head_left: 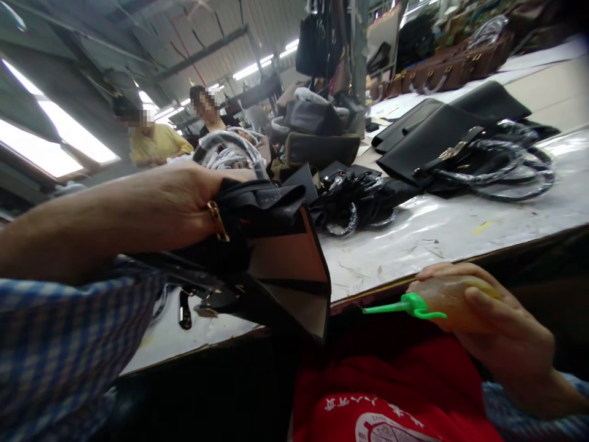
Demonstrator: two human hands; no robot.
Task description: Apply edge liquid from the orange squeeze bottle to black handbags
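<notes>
My left hand [193, 199] grips a black handbag [271, 294] by its upper edge, with the fingers partly hidden behind it. The bag hangs tilted at the table's front edge, its opening showing a brownish lining, and a gold-coloured buckle sits by my thumb. In my right hand [501, 319] is a squeeze bottle [455, 301] of amber liquid, my fingers wrapped around it. Its green nozzle [391, 308] points left toward the bag, with a gap between them.
Black bags [442, 141] with plastic-wrapped handles lie on the white table [368, 264]. Behind stands a pile of bags [317, 123]. A brown bag [460, 64] lies at the back right. Two people [159, 144] are at the far left. A red apron [391, 374] covers my lap.
</notes>
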